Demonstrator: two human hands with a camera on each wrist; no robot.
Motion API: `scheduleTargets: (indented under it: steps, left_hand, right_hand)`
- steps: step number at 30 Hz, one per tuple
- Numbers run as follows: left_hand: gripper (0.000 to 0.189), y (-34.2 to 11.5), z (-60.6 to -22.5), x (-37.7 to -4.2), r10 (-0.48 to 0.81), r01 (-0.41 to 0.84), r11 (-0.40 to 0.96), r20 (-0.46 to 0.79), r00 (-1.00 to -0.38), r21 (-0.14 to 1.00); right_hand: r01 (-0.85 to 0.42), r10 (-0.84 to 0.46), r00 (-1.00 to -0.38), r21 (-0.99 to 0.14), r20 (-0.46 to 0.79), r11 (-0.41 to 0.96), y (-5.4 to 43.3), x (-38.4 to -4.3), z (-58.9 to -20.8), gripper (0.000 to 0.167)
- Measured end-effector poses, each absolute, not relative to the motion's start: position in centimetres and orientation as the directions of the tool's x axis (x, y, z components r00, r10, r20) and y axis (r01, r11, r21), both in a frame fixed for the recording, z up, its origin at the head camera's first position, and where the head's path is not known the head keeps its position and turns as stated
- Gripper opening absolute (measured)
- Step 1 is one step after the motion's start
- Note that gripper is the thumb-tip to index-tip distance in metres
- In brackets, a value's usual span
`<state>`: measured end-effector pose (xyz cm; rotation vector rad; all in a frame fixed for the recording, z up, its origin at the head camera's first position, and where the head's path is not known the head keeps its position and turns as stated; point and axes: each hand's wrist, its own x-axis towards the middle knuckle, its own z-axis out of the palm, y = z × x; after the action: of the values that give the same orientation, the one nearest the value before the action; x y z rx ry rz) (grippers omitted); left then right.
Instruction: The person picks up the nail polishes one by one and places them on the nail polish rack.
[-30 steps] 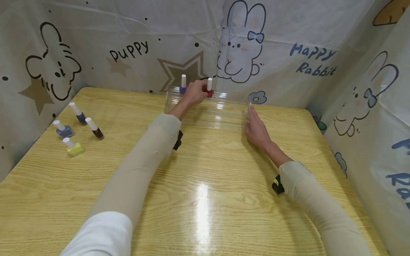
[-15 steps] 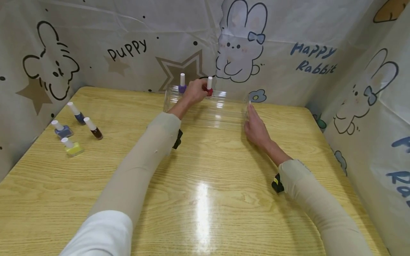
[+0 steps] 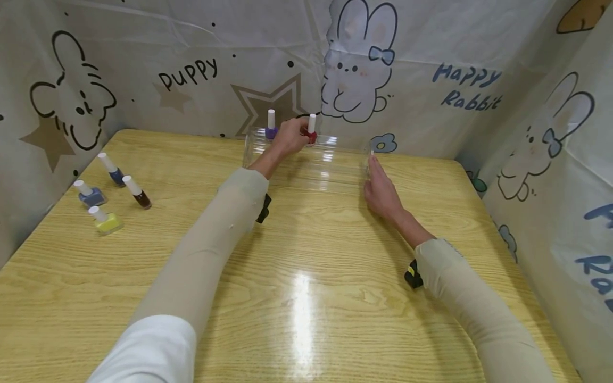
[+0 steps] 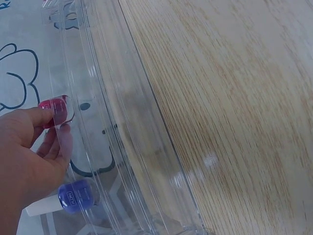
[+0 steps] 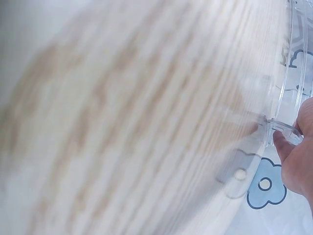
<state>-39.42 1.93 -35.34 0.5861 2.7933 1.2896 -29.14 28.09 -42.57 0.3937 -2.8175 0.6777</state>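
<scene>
A clear plastic tiered display rack (image 3: 335, 167) stands at the back of the table. On its top tier, my left hand (image 3: 289, 138) pinches a red nail polish bottle (image 4: 53, 109) with a white cap, upright, between thumb and fingers. Left of that hand a purple nail polish bottle (image 3: 271, 132) stands on the same tier; in the left wrist view it lies just below the hand. My right hand (image 3: 383, 190) grips the rack's right end panel (image 5: 286, 128), thumb and fingers on either side of it.
At the table's left are a dark blue bottle (image 3: 116, 176), a dark red bottle (image 3: 142, 199), a grey-blue bottle (image 3: 92, 198) and a yellow bottle (image 3: 109, 223), all nail polish with white caps. A printed cloth (image 3: 268, 42) walls the back and sides.
Both hands keep their places on the red bottle and the rack. Only the head view has shifted very slightly.
</scene>
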Motion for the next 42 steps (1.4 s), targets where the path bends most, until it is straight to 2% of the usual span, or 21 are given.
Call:
scheduleTargets:
  steps: [14, 22, 42]
  left_hand:
    - [0.038, 1.0, -34.9, -39.1, 0.337, 0.286, 0.592, 0.091, -0.937, 0.753]
    - [0.046, 0.4, -34.2, -38.7, 0.332, 0.315, 0.62, 0.124, -0.935, 0.719]
    - [0.039, -2.6, -32.1, -33.1, 0.369, 0.39, 0.432, 0.235, -0.899, 0.813]
  right_hand:
    - [-0.308, -0.209, -0.943, -0.437, 0.26, 0.845, 27.7, -29.2, -42.5, 0.065]
    - [-0.309, -0.213, -0.942, -0.428, 0.257, 0.849, 27.7, -29.3, -42.5, 0.065]
    - [-0.308, -0.213, -0.942, -0.415, 0.262, 0.856, 28.2, -29.4, -42.4, 0.065]
